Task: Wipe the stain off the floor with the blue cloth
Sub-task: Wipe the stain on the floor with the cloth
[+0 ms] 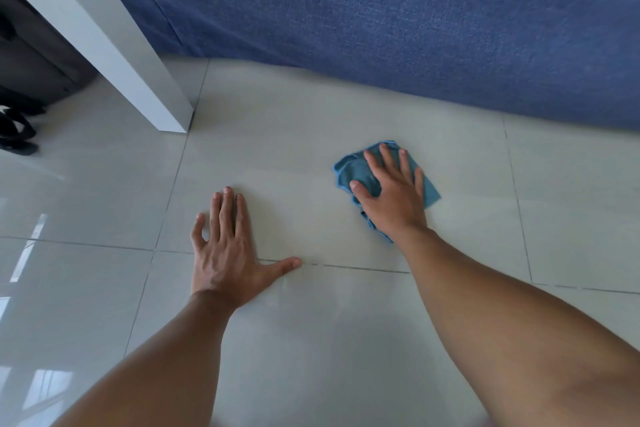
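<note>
Pressed flat by the right hand point(391, 194) is the blue cloth point(360, 170), which lies crumpled on the floor point(311, 340); the grip is not clenched, the fingers being spread open over the fabric with the palm bearing down on it. Cloth edges are seen beyond the fingertips, beside the thumb and under the wrist. The left hand point(225, 253) is laid palm down on the bare tiles, well apart from the cloth, with nothing grasped, its fingers extended and its thumb point(284, 265) stretched along a grout line point(363, 269). No stain can be made out on the glossy pale tiles. A blue fabric surface point(381, 10) is seen just beyond the cloth, and a white panel point(114, 45) is set on the floor at the upper left.
</note>
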